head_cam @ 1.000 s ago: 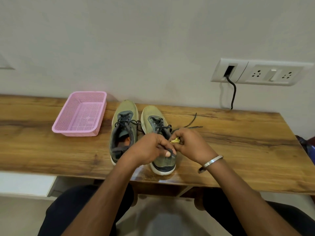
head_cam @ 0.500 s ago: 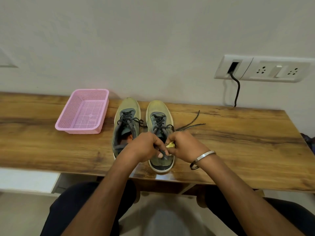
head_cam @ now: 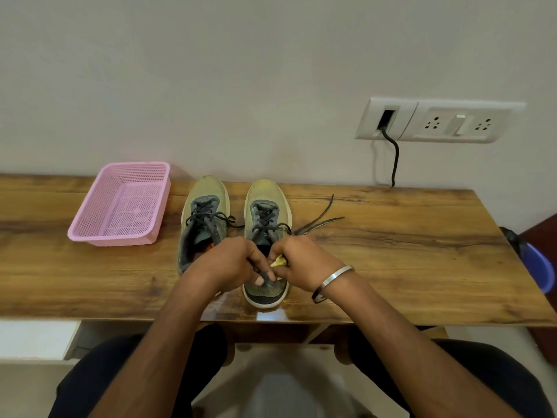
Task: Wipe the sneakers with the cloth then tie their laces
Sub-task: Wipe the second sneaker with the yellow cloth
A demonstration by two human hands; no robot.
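Observation:
Two olive-green sneakers with dark laces stand side by side on the wooden table (head_cam: 407, 267), toes toward the wall. The left sneaker (head_cam: 205, 206) has its laces loosely crossed. Over the heel half of the right sneaker (head_cam: 266, 206) my left hand (head_cam: 232, 263) grips the heel collar. My right hand (head_cam: 301, 260), with a metal bangle on its wrist, is closed on a small yellow cloth (head_cam: 278, 262) pressed against the same shoe. Loose lace ends (head_cam: 319, 220) trail to the right on the table.
A pink mesh basket (head_cam: 90, 230) with nothing in it sits at the left of the sneakers. A wall socket plate (head_cam: 437, 122) with a black cable hangs above the table's back edge. A blue bin (head_cam: 539, 267) stands off the table's right end.
Both hands stay on the right sneaker's heel area with small shifts. The view has tilted slightly; the sneakers and basket have not moved on the table.

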